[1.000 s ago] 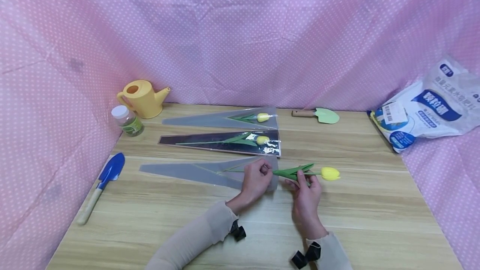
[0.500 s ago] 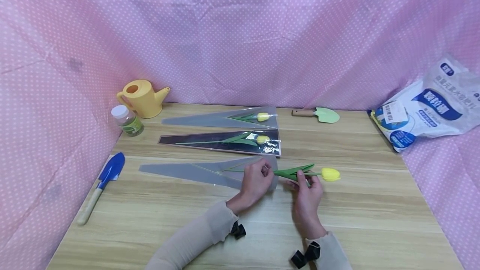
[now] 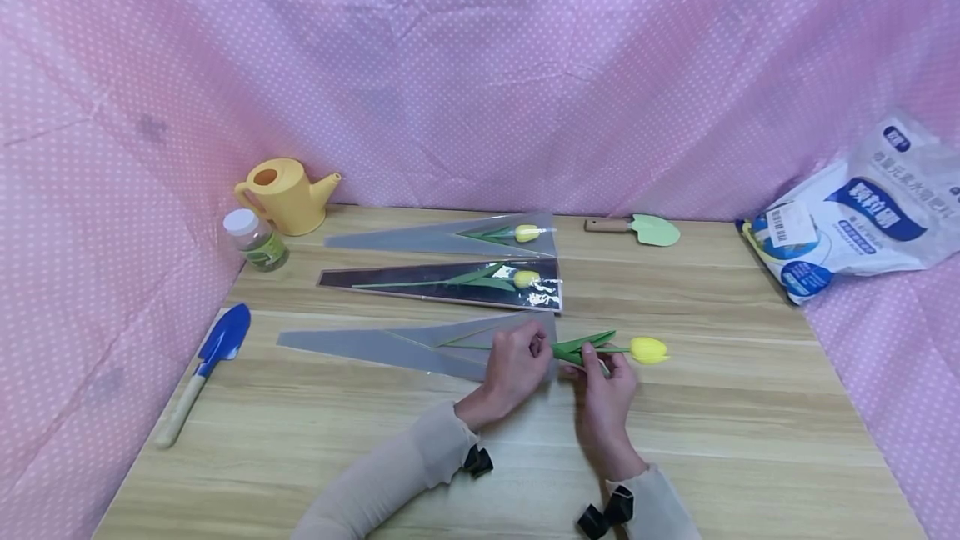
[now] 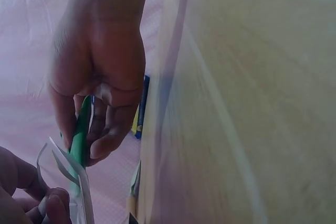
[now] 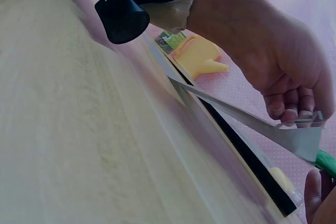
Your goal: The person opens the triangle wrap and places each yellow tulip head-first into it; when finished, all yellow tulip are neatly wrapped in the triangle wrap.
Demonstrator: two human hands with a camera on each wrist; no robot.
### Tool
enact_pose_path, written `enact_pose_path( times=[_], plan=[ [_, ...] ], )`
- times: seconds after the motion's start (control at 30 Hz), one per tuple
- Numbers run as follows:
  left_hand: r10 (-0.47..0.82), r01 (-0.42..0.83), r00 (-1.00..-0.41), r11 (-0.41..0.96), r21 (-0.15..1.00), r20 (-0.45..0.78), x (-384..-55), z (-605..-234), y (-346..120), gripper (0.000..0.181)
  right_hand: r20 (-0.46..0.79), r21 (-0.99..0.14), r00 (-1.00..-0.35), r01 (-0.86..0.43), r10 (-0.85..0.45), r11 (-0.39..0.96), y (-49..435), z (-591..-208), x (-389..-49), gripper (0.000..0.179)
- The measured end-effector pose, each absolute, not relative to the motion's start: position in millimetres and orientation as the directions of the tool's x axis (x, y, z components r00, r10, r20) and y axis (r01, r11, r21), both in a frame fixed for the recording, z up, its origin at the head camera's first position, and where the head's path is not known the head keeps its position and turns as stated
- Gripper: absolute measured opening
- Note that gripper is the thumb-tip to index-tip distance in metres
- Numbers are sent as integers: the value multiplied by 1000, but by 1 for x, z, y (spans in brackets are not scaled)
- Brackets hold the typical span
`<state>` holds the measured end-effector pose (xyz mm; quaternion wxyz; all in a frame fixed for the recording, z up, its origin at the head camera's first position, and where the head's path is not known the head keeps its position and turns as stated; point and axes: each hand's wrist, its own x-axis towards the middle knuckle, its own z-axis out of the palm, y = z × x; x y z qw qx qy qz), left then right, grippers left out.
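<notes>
My right hand holds a yellow tulip by its green leaves and stem, the bloom pointing right. Its stem runs leftward into a grey, clear-fronted flower sleeve. At the sleeve's wide mouth, my left hand pinches the edge. In the left wrist view, the mouth of the sleeve gapes between its layers, with green leaves at the opening. The right wrist view has the sleeve's mouth lifted off the table, left fingers at its edge. The leaves partly lie behind the right fingers.
Behind lie a dark sleeve and a grey sleeve, each holding a yellow tulip. A watering can, a jar and a blue trowel stand or lie left. A green trowel and white bag are right.
The right hand has moved slightly left with the tulip, bringing its leaves and bloom closer to the sleeve. The left hand stays at the sleeve's mouth, shifted only a little.
</notes>
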<state>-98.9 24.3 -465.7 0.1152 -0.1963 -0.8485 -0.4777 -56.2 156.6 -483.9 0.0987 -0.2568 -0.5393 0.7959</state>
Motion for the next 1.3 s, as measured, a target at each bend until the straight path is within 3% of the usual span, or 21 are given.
enact_pose_path(
  times=[0.17, 0.4, 0.83, 0.97, 1.13, 1.3],
  plan=[
    [240, 446, -895, 466, 764, 376, -98, -464, 25, 9, -334, -899, -862, 170, 381, -403, 154, -483, -56, 40],
    [218, 421, -907, 471, 775, 360, -100, -464, 24, 9, -377, -840, -866, 171, 328, -514, 157, -483, -60, 24],
    [230, 448, -894, 451, 772, 384, -99, -464, 24, 9, -410, -825, -854, 197, 321, -530, 151, -481, -61, 10],
    [228, 441, -897, 445, 779, 378, -99, -463, 24, 8, -434, -796, -850, 208, 298, -568, 154, -481, -62, 10],
    [217, 430, -903, 433, 792, 371, -99, -464, 23, 9, -469, -738, -836, 193, 285, -647, 162, -479, -61, 25],
    [215, 435, -901, 434, 789, 378, -100, -464, 23, 9, -468, -732, -834, 182, 292, -656, 164, -477, -61, 23]
  ],
)
